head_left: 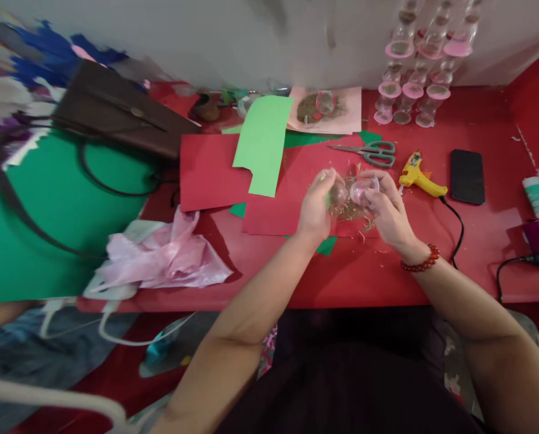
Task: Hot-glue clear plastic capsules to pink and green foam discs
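My left hand (317, 205) is closed round a small clear cup (338, 193) with brownish filling inside. My right hand (386, 208), with a red bead bracelet at the wrist, is closed round a second clear cup with a pink rim (362, 190). The two cups are held close together above a little heap of dry brown shreds (348, 211) lying on red paper (305, 181). Both hands hover over the red table (368, 283), just in front of me.
Grey scissors (373, 152), a yellow glue gun (418, 178) with black cord and a black phone (467, 176) lie to the right. Stacked pink-rimmed cups (409, 90) stand at the back. Green paper (262, 141), a brown bag (115, 111), pink plastic (165, 256) lie left.
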A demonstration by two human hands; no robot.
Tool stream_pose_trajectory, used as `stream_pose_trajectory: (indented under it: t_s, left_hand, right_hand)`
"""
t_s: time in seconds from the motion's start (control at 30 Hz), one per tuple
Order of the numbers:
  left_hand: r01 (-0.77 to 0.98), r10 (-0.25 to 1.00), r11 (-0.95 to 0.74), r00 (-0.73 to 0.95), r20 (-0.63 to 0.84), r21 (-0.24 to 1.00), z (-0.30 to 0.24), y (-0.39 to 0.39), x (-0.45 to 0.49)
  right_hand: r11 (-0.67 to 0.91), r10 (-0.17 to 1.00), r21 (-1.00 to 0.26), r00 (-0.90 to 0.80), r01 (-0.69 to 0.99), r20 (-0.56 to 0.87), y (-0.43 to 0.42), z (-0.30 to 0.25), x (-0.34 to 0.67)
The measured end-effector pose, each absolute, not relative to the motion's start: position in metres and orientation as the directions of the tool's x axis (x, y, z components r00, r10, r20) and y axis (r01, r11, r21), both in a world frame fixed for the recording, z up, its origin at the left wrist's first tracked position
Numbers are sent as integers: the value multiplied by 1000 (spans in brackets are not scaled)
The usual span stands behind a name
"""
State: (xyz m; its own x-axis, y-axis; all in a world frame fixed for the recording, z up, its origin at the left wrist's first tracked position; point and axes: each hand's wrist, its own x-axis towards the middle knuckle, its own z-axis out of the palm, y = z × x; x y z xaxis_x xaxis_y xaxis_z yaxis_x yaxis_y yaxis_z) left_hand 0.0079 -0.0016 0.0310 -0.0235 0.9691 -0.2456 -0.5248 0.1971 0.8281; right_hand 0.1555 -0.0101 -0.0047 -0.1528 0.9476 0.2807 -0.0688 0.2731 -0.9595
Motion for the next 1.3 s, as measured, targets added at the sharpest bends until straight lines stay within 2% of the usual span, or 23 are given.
stream_pose_trajectory:
  t_s: [0.17,0.57,0.77,0.9,1.0,1.3]
  left_hand:
    - [-499,980,154,-34,-197,853,31,-1,9]
    - [-411,993,84,-36,-109,908,27,-3,9]
    - [-419,992,71,-65,-108,905,28,-5,11]
    - [-437,981,125,-78,-176,891,29,-5,11]
    - [-438,978,136,-86,-192,889,30,-5,10]
    - [-372,983,95,-110,-146,923,27,-6,12]
  right_hand:
    - [223,966,-961,-97,-161,240,-12,0,152]
    - [264,957,-961,-99,-78,271,-12,3,149]
    - [347,936,-936,-94,65,340,-10,1,152]
    - [437,899,-882,-119,176,421,-5,-4,155]
    - [473,881,-858,-135,200,454,-2,-8,156]
    - [431,901,-850,-88,304,426,-7,-6,154]
